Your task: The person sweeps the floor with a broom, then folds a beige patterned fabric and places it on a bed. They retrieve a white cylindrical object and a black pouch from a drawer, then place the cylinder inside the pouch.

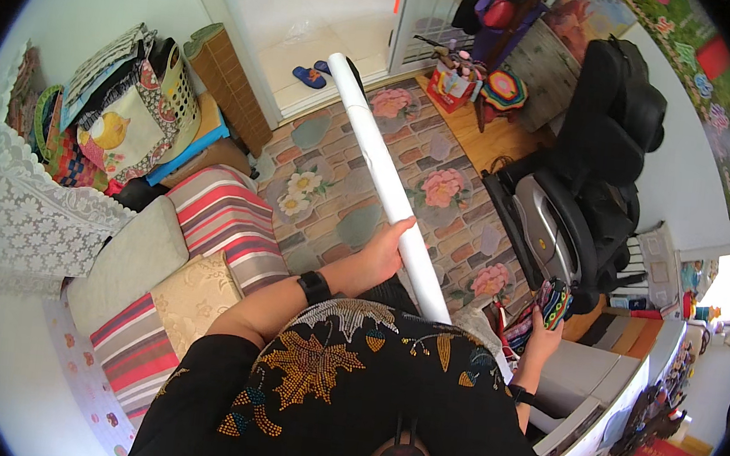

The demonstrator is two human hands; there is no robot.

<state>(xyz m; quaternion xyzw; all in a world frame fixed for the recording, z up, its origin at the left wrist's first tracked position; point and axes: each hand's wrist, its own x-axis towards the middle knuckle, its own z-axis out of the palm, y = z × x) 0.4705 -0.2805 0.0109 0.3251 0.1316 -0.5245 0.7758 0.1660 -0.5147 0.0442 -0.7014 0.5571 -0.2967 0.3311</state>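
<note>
My left hand (389, 250) grips a long white roll (380, 170) around its lower middle. The roll slants from the doorway side down to my torso, and its near end goes out of sight behind my shirt. Out to the right, my right hand (542, 341) holds a multicoloured patterned cloth item (552, 305), whose exact kind I cannot make out. Beneath that hand is a greyish fabric piece (477, 324), partly covered by my body.
A black massage chair (578, 202) stands to the right beyond a grey cabinet (579, 367). Along the left runs a striped sofa (228, 215) with cushions. Slippers (309, 77) lie by the doorway. A crocheted-top stool (503, 90) sits near a red box (449, 88). A brick-and-flower mat (319, 157) covers the floor.
</note>
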